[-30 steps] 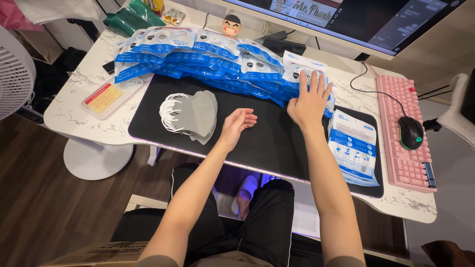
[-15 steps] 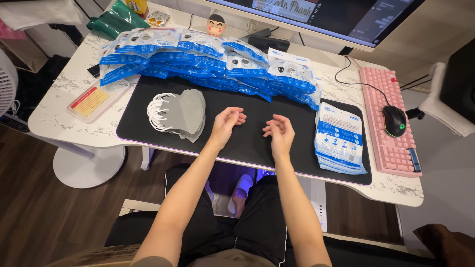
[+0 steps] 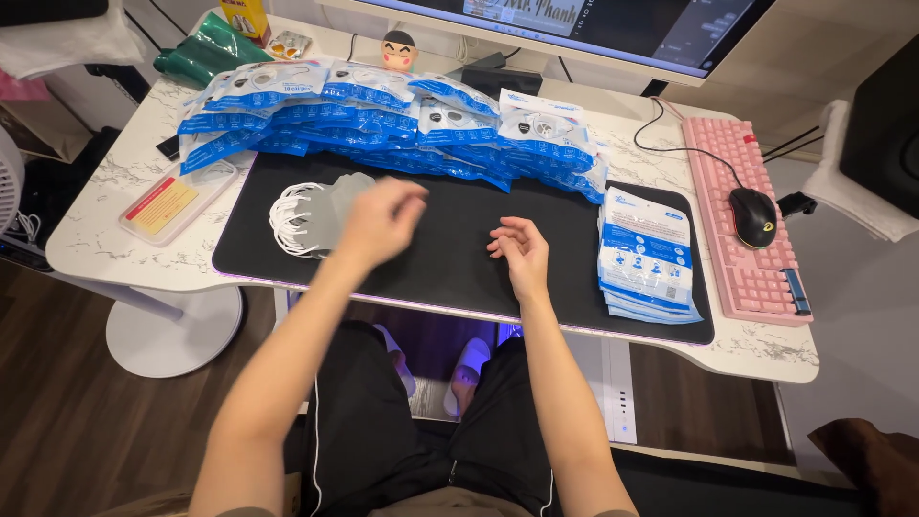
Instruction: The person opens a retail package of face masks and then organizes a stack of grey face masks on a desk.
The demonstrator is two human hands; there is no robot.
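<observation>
Left hand (image 3: 381, 222) blurred, grip perhaps empty

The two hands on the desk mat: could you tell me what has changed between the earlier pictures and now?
The right hand left the blue packets and drew back to the black mat, empty. The left hand lifted toward the grey masks. Masks, packets and flat stack stayed put.

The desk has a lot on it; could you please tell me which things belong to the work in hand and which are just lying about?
In hand:
left hand, over the grey masks
right hand, empty
blue-white packets
flat packet stack

Lying about:
pink keyboard
black mouse
figurine
green bag
</observation>
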